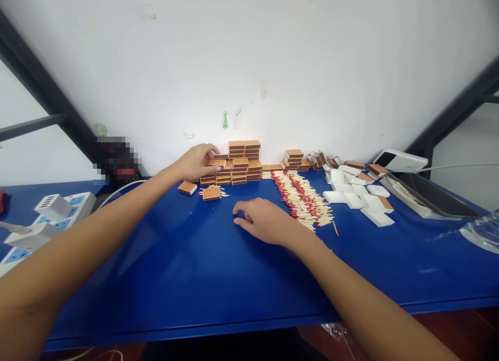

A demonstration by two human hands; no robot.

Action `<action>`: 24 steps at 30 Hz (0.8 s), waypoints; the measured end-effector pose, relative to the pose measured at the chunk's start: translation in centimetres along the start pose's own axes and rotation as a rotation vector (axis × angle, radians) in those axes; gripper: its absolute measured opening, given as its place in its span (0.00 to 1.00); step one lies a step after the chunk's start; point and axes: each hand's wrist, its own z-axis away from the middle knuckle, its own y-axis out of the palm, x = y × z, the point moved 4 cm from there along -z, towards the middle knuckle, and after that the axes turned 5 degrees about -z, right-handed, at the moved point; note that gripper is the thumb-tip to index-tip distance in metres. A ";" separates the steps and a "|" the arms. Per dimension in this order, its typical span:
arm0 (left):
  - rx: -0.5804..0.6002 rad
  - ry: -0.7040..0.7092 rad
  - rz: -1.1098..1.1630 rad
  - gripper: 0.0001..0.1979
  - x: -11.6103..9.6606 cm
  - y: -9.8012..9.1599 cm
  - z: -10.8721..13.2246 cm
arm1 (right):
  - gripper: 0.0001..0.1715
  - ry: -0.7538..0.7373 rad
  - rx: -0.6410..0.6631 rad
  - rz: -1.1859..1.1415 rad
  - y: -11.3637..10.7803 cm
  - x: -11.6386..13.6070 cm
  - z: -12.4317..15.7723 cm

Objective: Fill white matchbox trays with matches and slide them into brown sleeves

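Note:
My left hand [197,161] reaches far across the blue table [195,278] and pinches an orange matchbox [217,162] at the left end of the stacked matchboxes [241,163] by the wall. Two more matchboxes [211,193] lie loose in front of the stack, one with matches sticking out. My right hand [263,221] rests palm down on the table, fingers curled, just left of a long heap of red-tipped matches [302,197]. Whether it holds anything is hidden.
White inner trays and empty sleeves [360,195] lie scattered right of the matches. A white device [399,161] and a dark tray [432,197] sit at the far right, clear plastic [481,231] at the edge. Power strips [47,221] occupy the left. A small matchbox pile [293,160] stands behind the matches.

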 end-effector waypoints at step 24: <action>-0.191 -0.081 0.078 0.20 -0.4 -0.3 -2.3 | 0.12 -0.003 -0.017 0.011 0.0 -0.2 -0.1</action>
